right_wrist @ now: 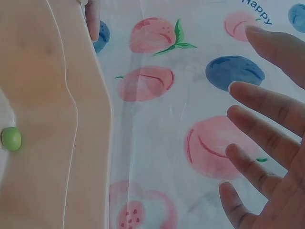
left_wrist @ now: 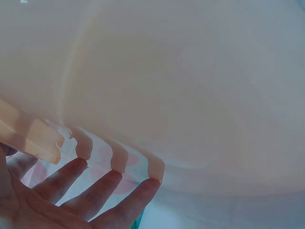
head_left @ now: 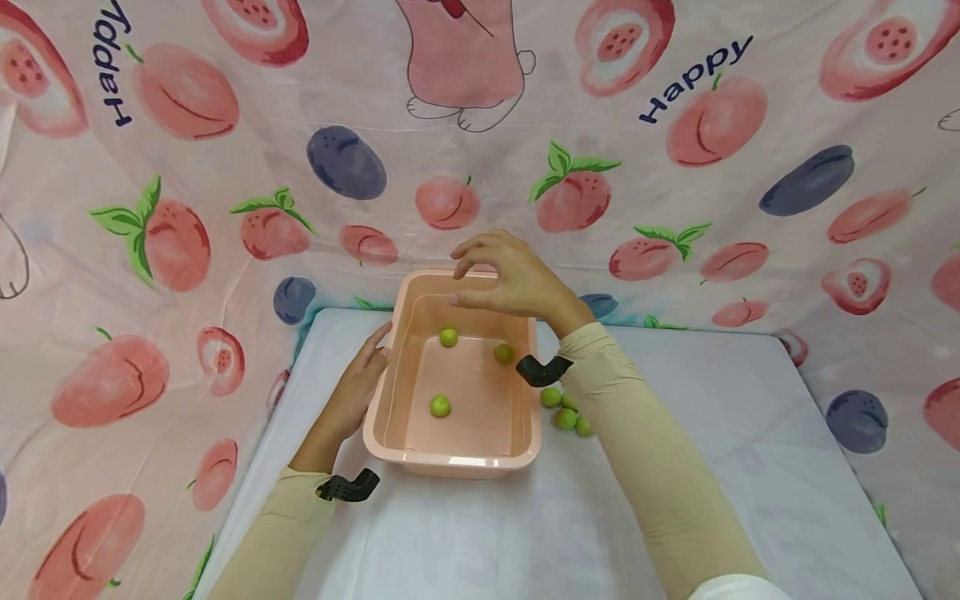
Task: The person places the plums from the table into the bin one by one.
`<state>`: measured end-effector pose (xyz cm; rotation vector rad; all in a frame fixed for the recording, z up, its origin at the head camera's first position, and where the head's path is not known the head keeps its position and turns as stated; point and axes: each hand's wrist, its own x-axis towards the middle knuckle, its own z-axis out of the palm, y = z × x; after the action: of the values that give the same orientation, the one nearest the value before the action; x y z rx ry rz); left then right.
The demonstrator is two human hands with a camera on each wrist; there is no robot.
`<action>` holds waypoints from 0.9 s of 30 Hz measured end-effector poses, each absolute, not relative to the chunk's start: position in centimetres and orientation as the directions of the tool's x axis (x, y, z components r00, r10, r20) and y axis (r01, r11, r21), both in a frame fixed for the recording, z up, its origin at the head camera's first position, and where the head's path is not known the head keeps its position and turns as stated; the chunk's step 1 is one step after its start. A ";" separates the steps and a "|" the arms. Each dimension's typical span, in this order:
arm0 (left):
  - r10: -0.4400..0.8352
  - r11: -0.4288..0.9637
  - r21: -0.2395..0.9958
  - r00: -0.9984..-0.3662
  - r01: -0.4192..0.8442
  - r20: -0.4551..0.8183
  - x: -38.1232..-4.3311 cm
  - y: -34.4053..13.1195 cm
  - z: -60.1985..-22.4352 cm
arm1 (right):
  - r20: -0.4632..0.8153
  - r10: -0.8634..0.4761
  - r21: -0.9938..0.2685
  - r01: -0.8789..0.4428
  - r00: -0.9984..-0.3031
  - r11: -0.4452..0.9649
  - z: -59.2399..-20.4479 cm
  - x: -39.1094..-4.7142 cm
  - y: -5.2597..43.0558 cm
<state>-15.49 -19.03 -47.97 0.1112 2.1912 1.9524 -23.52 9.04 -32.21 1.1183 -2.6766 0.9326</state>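
Note:
A peach-coloured plastic basin (head_left: pixel 465 462) stands on the table. Three small round green fruits lie inside it: one green fruit (head_left: pixel 448 337) at the far end, another fruit (head_left: pixel 504 353) by the right wall and a third fruit (head_left: pixel 440 406) nearer the front. My left hand (head_left: pixel 358 393) is at the basin's left side; in the left wrist view its straight fingers (left_wrist: pixel 128 202) touch the outer wall with their tips. Over the basin's far end hovers my right hand (head_left: pixel 506 275), fingers spread and nothing between them, as the right wrist view also shows.
Several more green fruits (head_left: pixel 566 418) sit on the white tabletop (head_left: pixel 720 467) just right of the basin, partly behind the right forearm. A fruit-printed cloth (head_left: pixel 480 158) hangs behind the table and along both sides.

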 end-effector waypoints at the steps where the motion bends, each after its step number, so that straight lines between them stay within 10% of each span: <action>1: 0.192 0.123 0.989 -0.976 -0.079 -0.102 -15.5 -19.0 -48.0 | 0.308 -0.612 -0.504 -0.670 -0.729 0.545 -32.2 -23.5 9.2; 27: 0.196 0.106 0.991 -0.975 -0.082 -0.101 -15.4 -19.1 -48.0 | 0.316 -0.466 -0.521 -0.562 -0.826 0.643 -35.1 -23.8 17.5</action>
<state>-15.41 -19.08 -47.97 0.1144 2.1718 1.9685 -23.84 17.52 -35.09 0.8523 -2.7063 0.9374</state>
